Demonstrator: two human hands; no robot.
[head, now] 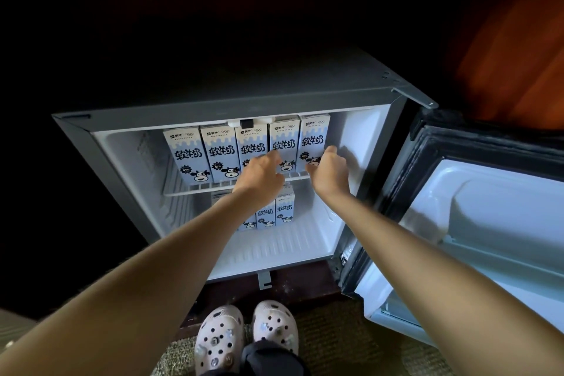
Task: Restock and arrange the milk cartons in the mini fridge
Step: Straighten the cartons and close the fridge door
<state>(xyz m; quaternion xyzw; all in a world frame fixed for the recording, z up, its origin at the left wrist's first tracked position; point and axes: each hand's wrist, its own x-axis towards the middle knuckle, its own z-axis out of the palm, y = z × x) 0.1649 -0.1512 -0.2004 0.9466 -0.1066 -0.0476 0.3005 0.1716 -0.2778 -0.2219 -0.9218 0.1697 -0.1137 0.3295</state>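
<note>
At the frame's centre, 5 pale-blue cow-print milk cartons (247,150) line the white wire shelf (195,191), the left hand (263,176) with fingers loosely apart on carton 4 and the right hand (328,172) cupping carton 5, where an uneven shove could topple the row.

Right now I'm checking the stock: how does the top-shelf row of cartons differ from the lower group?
The top-shelf row has five cartons spanning most of the wire shelf; the lower group shows about three, bunched mid-floor. Both hands touch the top-shelf row, and the left arm partly hides the lower group. Both share the same cow print.
</note>
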